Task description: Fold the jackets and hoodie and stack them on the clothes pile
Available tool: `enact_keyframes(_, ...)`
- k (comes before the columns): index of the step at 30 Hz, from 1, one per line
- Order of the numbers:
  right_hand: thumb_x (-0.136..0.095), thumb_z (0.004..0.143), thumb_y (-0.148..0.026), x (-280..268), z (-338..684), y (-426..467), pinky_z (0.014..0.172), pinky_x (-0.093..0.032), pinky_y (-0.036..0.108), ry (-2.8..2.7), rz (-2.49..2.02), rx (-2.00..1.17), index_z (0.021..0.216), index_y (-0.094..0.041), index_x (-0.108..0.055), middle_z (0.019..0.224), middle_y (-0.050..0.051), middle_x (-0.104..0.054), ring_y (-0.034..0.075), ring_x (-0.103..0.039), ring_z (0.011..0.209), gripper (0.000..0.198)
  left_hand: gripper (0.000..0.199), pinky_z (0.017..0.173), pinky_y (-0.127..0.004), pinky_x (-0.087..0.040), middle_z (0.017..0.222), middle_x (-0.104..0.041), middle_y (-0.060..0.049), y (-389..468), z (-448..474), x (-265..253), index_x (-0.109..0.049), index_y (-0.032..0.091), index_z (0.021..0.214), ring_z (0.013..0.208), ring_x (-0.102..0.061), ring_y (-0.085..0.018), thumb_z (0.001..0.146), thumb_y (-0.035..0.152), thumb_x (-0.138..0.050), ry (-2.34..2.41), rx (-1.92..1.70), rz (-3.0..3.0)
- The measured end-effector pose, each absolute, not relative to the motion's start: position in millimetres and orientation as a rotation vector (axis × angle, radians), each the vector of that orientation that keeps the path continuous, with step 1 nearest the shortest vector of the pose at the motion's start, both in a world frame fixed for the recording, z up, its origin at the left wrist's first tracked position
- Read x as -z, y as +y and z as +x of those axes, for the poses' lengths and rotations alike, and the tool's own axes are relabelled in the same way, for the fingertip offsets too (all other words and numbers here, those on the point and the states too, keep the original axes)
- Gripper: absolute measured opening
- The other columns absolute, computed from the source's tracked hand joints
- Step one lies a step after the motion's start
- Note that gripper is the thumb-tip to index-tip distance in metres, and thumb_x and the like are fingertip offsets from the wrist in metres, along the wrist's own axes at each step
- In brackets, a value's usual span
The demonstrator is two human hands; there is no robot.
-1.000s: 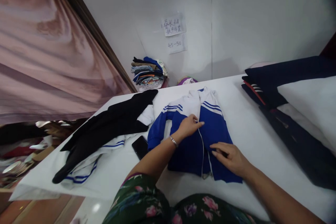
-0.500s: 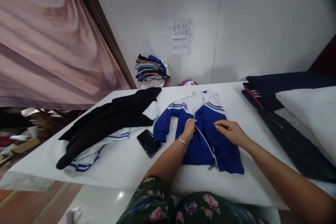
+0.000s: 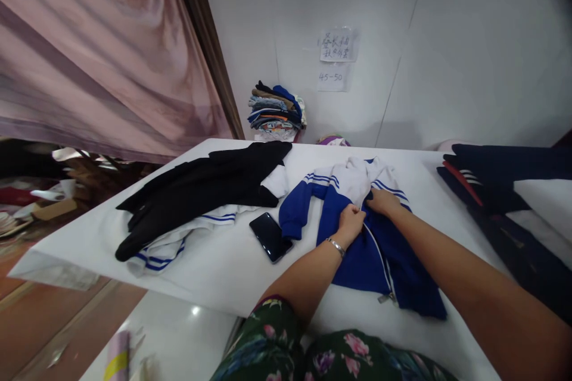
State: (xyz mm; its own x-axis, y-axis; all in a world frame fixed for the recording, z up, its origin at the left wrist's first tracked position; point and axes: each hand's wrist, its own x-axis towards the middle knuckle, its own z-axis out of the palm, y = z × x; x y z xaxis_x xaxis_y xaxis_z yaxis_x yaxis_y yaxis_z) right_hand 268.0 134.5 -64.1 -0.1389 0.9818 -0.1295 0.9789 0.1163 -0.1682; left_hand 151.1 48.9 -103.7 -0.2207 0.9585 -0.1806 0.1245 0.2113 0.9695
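A blue and white zip-up jacket (image 3: pixel 357 265) with striped sleeves lies on the white table, its front partly unzipped. My left hand (image 3: pixel 351 223), with a silver bracelet at the wrist, is closed on the zip edge at the chest. Close beside it, my right hand (image 3: pixel 383 201) pinches the jacket's other front side; its fingertips are partly hidden by the cloth. The zip pull (image 3: pixel 385 297) hangs at the bottom hem. One blue sleeve (image 3: pixel 294 208) is bent out to the left, with its cuff by a black phone (image 3: pixel 269 237).
On the left of the table (image 3: pixel 214 286), a black garment (image 3: pixel 201 190) lies over white clothing with blue stripes (image 3: pixel 161 253). Dark folded clothes (image 3: pixel 504 172) are piled at the right. A clothes stack (image 3: pixel 274 108) stands by the wall behind, below handwritten papers (image 3: pixel 338 46).
My right hand has moved in from above the right sleeve to the jacket's front and taken hold there. My left hand keeps its hold. The view has turned slightly left.
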Motion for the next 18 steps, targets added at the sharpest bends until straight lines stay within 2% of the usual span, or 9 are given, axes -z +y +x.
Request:
enact_keyframes(5, -0.053, 0.082, -0.034, 78.5, 275.7, 145.1, 0.087, -0.044, 0.043, -2.259, -2.055, -0.344, 0.115, -0.012, -0.063, 0.113, 0.022, -0.065, 0.034, -0.060, 0.107, 0.041, 0.009, 0.058, -0.021, -0.044, 0.055, -0.052, 0.006, 52.0, 152.5, 107.5, -0.055, 0.020, 0.067, 0.056, -0.053, -0.011, 0.073, 0.018, -0.061, 1.592, -1.147, 1.106)
enact_keyframes(9, -0.050, 0.081, -0.026, 86.7, 295.0, 150.4, 0.087, -0.045, 0.035, -2.115, -1.962, -0.417, 0.105, -0.017, -0.070, 0.107, 0.013, -0.069, 0.028, -0.061, 0.106, 0.032, 0.009, 0.061, -0.023, -0.045, 0.056, -0.052, 0.006, 53.6, 152.5, 108.6, -0.054, 0.020, 0.067, 0.059, -0.055, -0.012, 0.074, 0.020, -0.060, 1.603, -1.155, 1.127)
enact_keyframes(13, -0.046, 0.080, -0.024, 96.8, 313.9, 150.8, 0.077, -0.047, 0.029, -1.890, -1.889, -0.525, 0.098, -0.020, -0.073, 0.088, 0.005, -0.072, 0.022, -0.064, 0.090, 0.032, 0.010, 0.064, -0.023, -0.046, 0.058, -0.053, 0.005, 54.1, 151.7, 107.6, -0.053, 0.020, 0.067, 0.063, -0.056, -0.012, 0.075, 0.020, -0.059, 1.616, -1.157, 1.160)
enact_keyframes(18, -0.050, 0.076, -0.031, 109.8, 322.0, 146.0, 0.060, -0.046, 0.025, -1.614, -1.742, -0.673, 0.095, -0.015, -0.073, 0.071, 0.004, -0.069, 0.017, -0.061, 0.065, 0.034, 0.006, 0.071, -0.025, -0.047, 0.067, -0.060, 0.003, 47.0, 149.1, 99.0, -0.056, 0.020, 0.072, 0.070, -0.059, -0.013, 0.078, 0.020, -0.058, 1.642, -1.145, 1.245)
